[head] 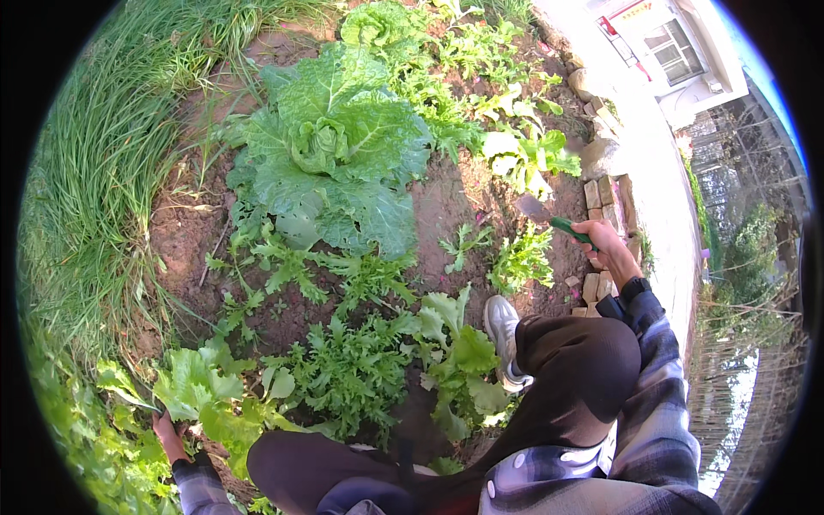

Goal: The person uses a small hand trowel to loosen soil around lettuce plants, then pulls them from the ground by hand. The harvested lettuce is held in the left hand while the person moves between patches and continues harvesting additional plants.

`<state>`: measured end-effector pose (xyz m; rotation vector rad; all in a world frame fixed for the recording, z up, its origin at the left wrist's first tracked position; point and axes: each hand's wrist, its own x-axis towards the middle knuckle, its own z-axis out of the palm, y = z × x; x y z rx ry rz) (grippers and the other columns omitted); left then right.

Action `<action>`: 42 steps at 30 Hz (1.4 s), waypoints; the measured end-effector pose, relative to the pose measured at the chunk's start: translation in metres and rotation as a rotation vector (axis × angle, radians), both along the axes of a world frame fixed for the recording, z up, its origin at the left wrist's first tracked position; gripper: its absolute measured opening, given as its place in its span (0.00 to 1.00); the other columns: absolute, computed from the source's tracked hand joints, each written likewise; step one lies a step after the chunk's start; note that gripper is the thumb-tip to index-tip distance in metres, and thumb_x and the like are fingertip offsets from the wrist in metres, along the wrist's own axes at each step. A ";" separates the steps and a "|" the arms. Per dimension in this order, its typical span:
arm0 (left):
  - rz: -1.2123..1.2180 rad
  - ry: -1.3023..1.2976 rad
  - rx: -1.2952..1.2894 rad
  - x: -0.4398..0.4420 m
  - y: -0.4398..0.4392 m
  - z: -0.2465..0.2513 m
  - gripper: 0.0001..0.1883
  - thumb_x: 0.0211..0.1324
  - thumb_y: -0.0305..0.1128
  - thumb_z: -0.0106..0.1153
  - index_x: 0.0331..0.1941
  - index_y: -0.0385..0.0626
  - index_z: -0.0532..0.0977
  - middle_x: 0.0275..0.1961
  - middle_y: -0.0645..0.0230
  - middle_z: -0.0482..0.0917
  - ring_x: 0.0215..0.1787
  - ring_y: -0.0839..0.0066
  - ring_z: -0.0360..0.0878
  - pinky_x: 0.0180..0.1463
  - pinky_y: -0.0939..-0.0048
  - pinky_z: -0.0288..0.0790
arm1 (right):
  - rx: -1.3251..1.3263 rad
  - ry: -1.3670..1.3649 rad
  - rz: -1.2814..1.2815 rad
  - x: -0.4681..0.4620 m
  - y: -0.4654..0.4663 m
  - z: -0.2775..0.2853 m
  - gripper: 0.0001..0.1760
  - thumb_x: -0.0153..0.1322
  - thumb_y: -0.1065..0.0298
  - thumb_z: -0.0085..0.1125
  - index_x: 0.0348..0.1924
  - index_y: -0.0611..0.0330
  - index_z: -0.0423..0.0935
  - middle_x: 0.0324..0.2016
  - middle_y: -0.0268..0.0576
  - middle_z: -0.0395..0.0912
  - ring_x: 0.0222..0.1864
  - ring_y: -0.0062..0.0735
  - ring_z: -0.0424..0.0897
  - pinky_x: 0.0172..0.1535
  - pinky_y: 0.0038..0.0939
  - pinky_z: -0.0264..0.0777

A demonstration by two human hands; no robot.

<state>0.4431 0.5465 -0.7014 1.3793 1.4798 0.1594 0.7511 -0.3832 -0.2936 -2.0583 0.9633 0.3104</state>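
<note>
My right hand is closed around the green handle of a small garden trowel, whose flat metal blade points left over bare soil, between leafy greens and the brick edging. At the lower left, my left hand reaches low among lettuce-like leaves; its fingers are partly hidden at the base of a leafy stem, so its grip is unclear. A large cabbage with some holed outer leaves grows ahead of me. Frilly greens stand just before my knees.
Long grassy leaves cover the left side. Bricks and stones border the bed at right, with a pale path beyond. My shoe is beside a leafy plant. A small seedling grows in the middle soil.
</note>
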 end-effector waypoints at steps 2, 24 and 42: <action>0.026 -0.043 -0.124 -0.002 -0.001 0.011 0.25 0.54 0.33 0.62 0.57 0.53 0.68 0.32 0.65 0.80 0.16 0.71 0.73 0.14 0.72 0.68 | -0.004 0.029 0.052 0.004 0.006 -0.006 0.10 0.69 0.70 0.57 0.35 0.70 0.77 0.20 0.41 0.77 0.11 0.17 0.63 0.11 0.21 0.51; 0.287 -0.951 -0.423 0.126 -0.155 0.341 0.22 0.64 0.32 0.52 0.62 0.45 0.67 0.62 0.57 0.72 0.58 0.58 0.74 0.57 0.58 0.74 | -0.159 0.049 0.781 0.079 -0.056 -0.101 0.10 0.60 0.68 0.62 0.26 0.69 0.82 0.15 0.39 0.76 0.17 0.22 0.73 0.22 0.28 0.66; -0.423 -0.783 -0.959 0.379 -0.681 0.311 0.28 0.58 0.33 0.59 0.62 0.49 0.64 0.59 0.60 0.72 0.53 0.52 0.75 0.55 0.45 0.71 | 0.234 0.072 0.691 0.146 -0.128 -0.238 0.11 0.60 0.69 0.61 0.20 0.71 0.81 0.14 0.44 0.77 0.13 0.27 0.74 0.18 0.28 0.67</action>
